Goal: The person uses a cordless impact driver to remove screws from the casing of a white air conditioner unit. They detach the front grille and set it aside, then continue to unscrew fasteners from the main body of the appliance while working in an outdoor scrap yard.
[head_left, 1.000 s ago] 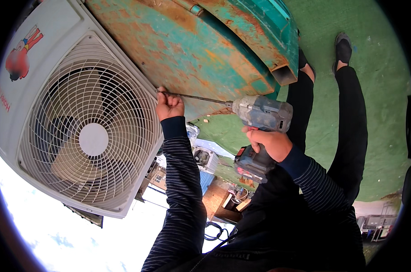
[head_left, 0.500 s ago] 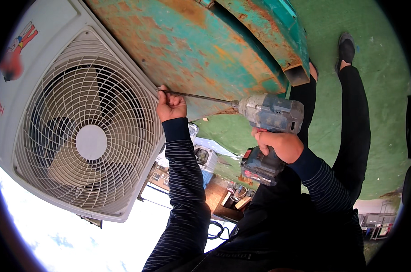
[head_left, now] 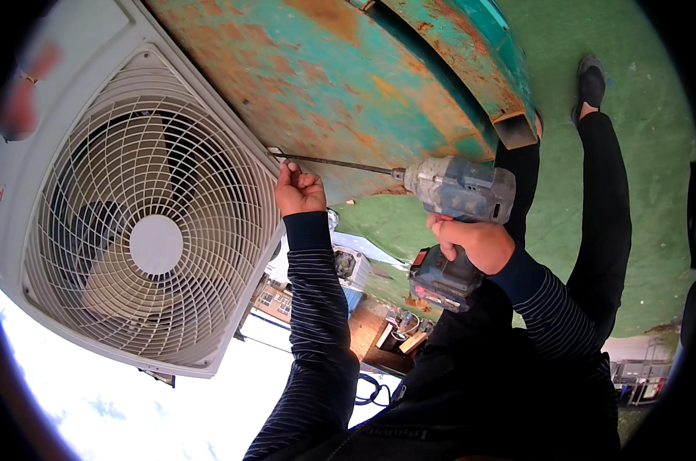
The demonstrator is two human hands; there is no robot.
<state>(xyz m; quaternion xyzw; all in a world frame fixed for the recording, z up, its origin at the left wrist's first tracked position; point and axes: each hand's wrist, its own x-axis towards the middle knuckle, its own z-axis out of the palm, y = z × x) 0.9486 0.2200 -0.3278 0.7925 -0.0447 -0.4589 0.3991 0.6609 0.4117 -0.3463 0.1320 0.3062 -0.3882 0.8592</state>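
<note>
In my right hand (head_left: 474,244) is a blue-grey cordless impact driver (head_left: 467,188), held by its grip above a black battery pack. The long, thin driver bit (head_left: 340,163) runs left from its chuck to the side edge of a white outdoor air-conditioner unit (head_left: 229,100). My left hand (head_left: 302,190) is just below the bit's far end, fingers curled, fingertips close to the shaft. Whether they touch it or pinch something small is too fine to tell. A small pale piece (head_left: 275,151) shows at the bit's tip, beside the unit's casing.
The unit's round fan grille (head_left: 156,242) faces left of my arm. A rusty green metal panel (head_left: 309,84) adjoins the unit, with an open-ended square tube (head_left: 515,131) at its edge. Green flooring (head_left: 547,307) lies right. Another person's dark-trousered leg (head_left: 601,207) appears there.
My left hand has drawn back from the bit's tip, slightly down and right, uncovering the tip. The right hand and driver keep nearly the same place.
</note>
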